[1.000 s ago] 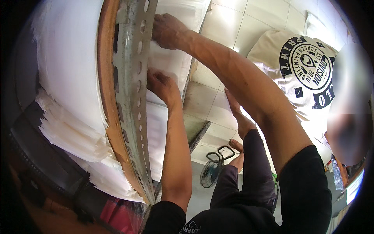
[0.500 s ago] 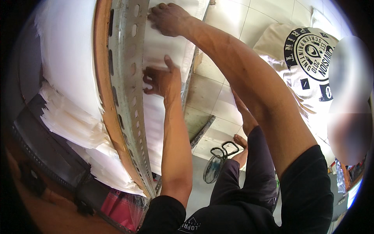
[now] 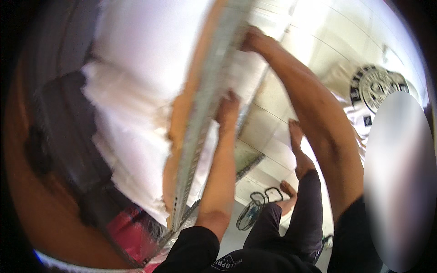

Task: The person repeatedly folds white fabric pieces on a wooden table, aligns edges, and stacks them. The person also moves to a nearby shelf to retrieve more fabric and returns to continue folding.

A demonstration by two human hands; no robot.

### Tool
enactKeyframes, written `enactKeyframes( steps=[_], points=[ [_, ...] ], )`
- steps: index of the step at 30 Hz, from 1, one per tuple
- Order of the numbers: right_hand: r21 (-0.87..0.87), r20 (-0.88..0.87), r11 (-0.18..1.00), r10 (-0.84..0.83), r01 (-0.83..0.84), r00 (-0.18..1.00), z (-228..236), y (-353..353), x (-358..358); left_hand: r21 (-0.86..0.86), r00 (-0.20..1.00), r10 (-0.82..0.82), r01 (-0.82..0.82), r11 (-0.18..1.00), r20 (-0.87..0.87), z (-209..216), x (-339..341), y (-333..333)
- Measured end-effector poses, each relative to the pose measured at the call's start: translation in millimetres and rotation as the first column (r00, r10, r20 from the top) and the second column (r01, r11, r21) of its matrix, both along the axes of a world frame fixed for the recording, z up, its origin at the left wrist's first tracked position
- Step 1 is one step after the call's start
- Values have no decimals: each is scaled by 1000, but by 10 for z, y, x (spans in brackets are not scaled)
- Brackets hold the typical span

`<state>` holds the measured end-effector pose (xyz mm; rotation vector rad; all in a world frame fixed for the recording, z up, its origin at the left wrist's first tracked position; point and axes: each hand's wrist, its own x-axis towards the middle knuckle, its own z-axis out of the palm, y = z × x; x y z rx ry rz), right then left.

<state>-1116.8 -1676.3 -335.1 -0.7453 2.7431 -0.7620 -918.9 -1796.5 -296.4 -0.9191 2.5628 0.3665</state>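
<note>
Both my hands reach in behind the perforated metal edge (image 3: 207,91) of a shelf, toward a white stack (image 3: 248,68) on the level below it. My left hand (image 3: 227,108) is at the nearer part of that stack, thumb raised, its other fingers hidden behind the edge and blurred. Farther off, my right hand (image 3: 252,38) is at the stack's far part, fingers also hidden by the edge and smeared by motion. Whether either hand grips anything is not visible. On top of the shelf lie large white sheets (image 3: 141,41) with ragged, layered edges.
A wooden strip (image 3: 184,104) runs along the metal edge. To the left is a dark, padded-looking surface (image 3: 68,123); a red plastic-wrapped item (image 3: 132,232) lies lower down. A round wire-caged fan (image 3: 249,216) stands on the tiled floor (image 3: 268,123). Another person in a printed cream shirt (image 3: 378,86) is at right.
The view has swung, so the shelf and sheets now appear farther right and tilted. My hands have slipped farther behind the metal edge, and their fingers are now mostly hidden.
</note>
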Motion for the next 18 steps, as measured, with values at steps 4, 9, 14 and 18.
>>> enactKeyframes(
  steps=[4,9,14,18],
  points=[
    [-484,232,816,-229,317,945,498,190,661,-206,953,-169,118,971,-250,177,759,183],
    [-509,387,624,-449,593,805,406,953,2122,373,873,-151,347,860,-463,908,2019,1005],
    [-264,376,775,-466,575,801,-35,1568,4406,550,849,58,286,785,-525,1895,2974,1123],
    [-204,609,841,-292,502,737,-207,1671,6155,516,750,234,163,841,-618,2470,3339,501]
  ],
)
